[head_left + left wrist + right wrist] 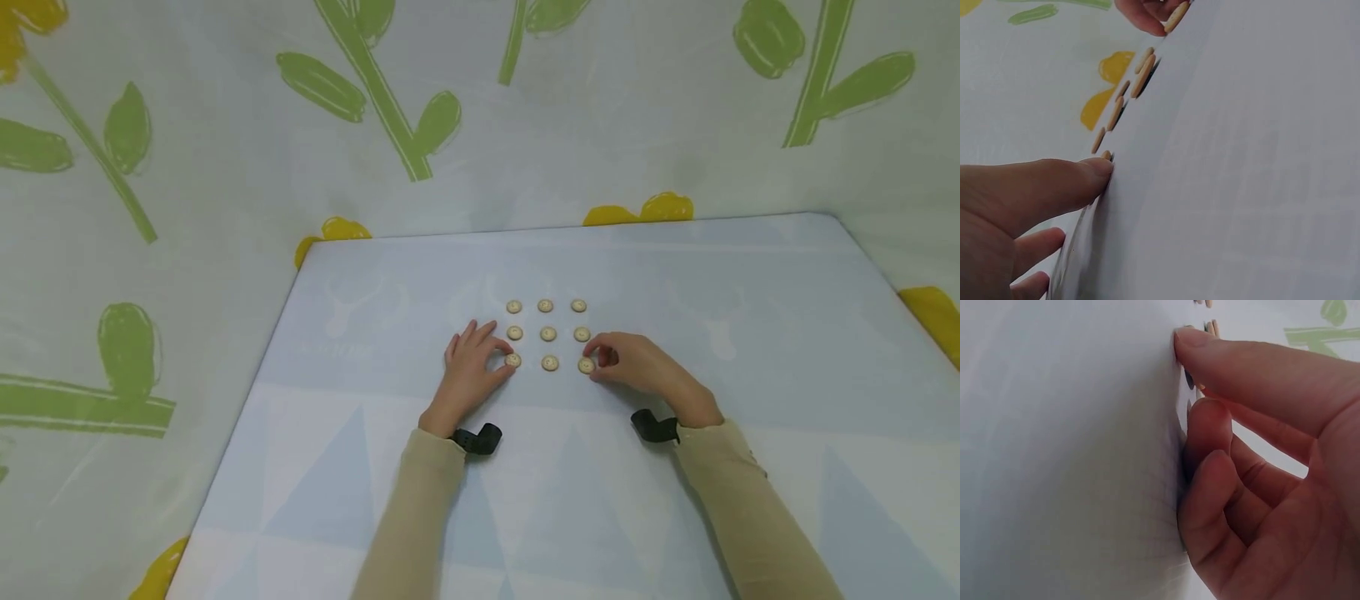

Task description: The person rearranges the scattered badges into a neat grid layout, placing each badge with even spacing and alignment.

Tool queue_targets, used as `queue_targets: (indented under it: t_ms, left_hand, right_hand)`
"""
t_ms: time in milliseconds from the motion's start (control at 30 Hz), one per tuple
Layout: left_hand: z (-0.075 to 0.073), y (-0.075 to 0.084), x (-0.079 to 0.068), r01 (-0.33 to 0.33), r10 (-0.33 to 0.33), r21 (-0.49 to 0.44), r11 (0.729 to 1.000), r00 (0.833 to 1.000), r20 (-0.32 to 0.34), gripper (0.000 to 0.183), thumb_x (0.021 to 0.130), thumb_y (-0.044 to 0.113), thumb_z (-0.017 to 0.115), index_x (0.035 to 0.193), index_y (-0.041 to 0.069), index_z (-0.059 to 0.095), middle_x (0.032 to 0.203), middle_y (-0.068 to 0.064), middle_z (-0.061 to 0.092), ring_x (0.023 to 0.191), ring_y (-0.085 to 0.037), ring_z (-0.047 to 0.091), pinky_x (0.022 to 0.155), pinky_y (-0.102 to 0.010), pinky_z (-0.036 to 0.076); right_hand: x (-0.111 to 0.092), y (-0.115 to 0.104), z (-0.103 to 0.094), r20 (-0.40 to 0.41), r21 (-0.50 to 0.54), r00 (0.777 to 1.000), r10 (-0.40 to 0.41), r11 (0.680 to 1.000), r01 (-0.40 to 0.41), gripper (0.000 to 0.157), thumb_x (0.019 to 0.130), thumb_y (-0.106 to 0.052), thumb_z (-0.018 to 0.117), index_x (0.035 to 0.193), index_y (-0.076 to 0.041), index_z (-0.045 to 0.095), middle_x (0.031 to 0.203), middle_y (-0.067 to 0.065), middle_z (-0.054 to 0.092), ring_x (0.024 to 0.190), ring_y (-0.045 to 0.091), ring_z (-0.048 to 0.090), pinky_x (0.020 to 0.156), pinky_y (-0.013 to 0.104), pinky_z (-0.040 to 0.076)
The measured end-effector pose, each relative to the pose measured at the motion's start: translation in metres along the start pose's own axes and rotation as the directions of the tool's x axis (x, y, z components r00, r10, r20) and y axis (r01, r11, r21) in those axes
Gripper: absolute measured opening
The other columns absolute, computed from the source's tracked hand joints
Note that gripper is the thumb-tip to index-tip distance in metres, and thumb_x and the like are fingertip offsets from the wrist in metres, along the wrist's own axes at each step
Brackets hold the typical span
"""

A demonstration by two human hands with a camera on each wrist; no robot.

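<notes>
Small round pale-tan biscuits lie flat on the table in three rows of three. My left hand [471, 373] pinches the front-left biscuit [513, 360] at its edges between thumb and index finger, its other fingers spread over the tabletop. In the left wrist view the left thumb [1079, 181] covers most of that biscuit. At the other end of the front row, my right hand [637, 362] pinches the front-right biscuit [587, 365] with thumb and index finger, the remaining fingers curled under. Between the hands sits the middle front biscuit [550, 362], untouched.
Behind the front row are the middle row's centre biscuit [548, 333] and the back row's centre biscuit [545, 306]. The table [360, 333] has a pale blue-and-white patterned cover. A curtain [600, 125] with green leaves and yellow flowers hangs behind and at the sides.
</notes>
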State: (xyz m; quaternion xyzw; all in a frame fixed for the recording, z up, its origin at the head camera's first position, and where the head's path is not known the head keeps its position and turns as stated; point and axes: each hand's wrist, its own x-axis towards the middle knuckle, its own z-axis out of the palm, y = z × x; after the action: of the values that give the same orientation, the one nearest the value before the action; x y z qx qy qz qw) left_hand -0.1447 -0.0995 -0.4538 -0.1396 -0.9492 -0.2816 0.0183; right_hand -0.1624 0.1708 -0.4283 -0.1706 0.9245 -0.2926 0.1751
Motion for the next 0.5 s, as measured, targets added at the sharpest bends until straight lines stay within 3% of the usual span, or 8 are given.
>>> queue_targets:
  t_ms: [167, 333, 400, 500]
  left_hand:
    - [0.001, 0.002, 0.001, -0.008, 0.008, 0.003, 1.000, 1.000, -0.003, 0.019, 0.079, 0.033, 0.066, 0.093, 0.023, 0.060, 0.139, -0.002, 0.035, 0.133, -0.026, 0.017, 0.102, -0.049, 0.009]
    - [0.000, 0.000, 0.003, 0.020, -0.017, -0.089, 0.996, 1.000, 0.024, 0.021, 0.080, 0.034, 0.063, 0.098, 0.023, 0.059, 0.139, 0.000, 0.036, 0.134, -0.024, 0.014, 0.103, -0.046, 0.005]
    - [-0.002, -0.002, 0.003, 0.047, -0.042, -0.145, 0.988, 0.998, 0.035, 0.022, 0.081, 0.034, 0.062, 0.100, 0.024, 0.058, 0.139, 0.001, 0.036, 0.134, -0.021, 0.013, 0.104, -0.043, 0.003]
    - [-0.004, -0.008, 0.002, 0.083, -0.075, -0.216, 0.973, 0.996, 0.043, 0.023, 0.084, 0.033, 0.060, 0.105, 0.025, 0.057, 0.138, 0.003, 0.037, 0.134, -0.017, 0.012, 0.105, -0.039, 0.001]
  right_hand:
    - [-0.003, 0.002, 0.000, -0.003, 0.019, 1.000, 0.010, 1.000, -0.010, 0.027, 0.078, -0.020, 0.068, 0.102, -0.015, 0.058, 0.082, 0.001, 0.053, 0.076, 0.018, 0.047, 0.066, 0.031, 0.039]
    - [-0.005, 0.005, -0.002, 0.001, 0.034, 1.000, 0.024, 0.999, -0.024, 0.027, 0.079, -0.024, 0.067, 0.104, -0.017, 0.058, 0.085, 0.000, 0.054, 0.078, 0.017, 0.048, 0.067, 0.031, 0.040]
    - [-0.006, 0.006, -0.004, -0.026, 0.051, 0.999, 0.028, 0.998, -0.027, 0.026, 0.081, -0.026, 0.065, 0.105, -0.017, 0.059, 0.087, 0.001, 0.055, 0.079, 0.018, 0.049, 0.067, 0.032, 0.041]
    - [-0.006, 0.003, -0.009, -0.137, 0.097, 0.990, 0.023, 0.995, -0.009, 0.030, 0.085, -0.032, 0.059, 0.110, -0.016, 0.057, 0.095, 0.001, 0.056, 0.086, 0.018, 0.050, 0.069, 0.036, 0.043]
